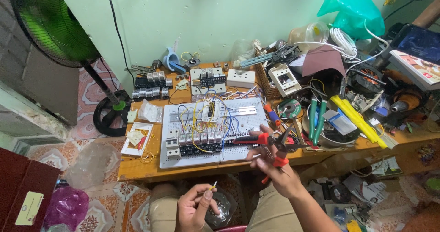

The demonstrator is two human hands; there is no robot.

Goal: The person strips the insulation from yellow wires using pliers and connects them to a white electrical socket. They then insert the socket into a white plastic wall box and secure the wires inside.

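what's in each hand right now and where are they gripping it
The right hand holds red-handled pliers by the handles. The left hand pinches a short yellow wire near its lower end.

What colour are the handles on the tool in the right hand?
Red, on the pliers in the right hand; head view.

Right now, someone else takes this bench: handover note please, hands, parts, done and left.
Right hand: closed on the red-handled pliers, held above the bench's front edge.
Left hand: low over the lap, pinching a short yellow wire between its fingertips.
White perforated panel lies on the wooden bench, with a row of relays already fitted and blue and yellow wires run between them.
Left: the held wire is not yet on the panel. I can't tell whether its end is stripped.
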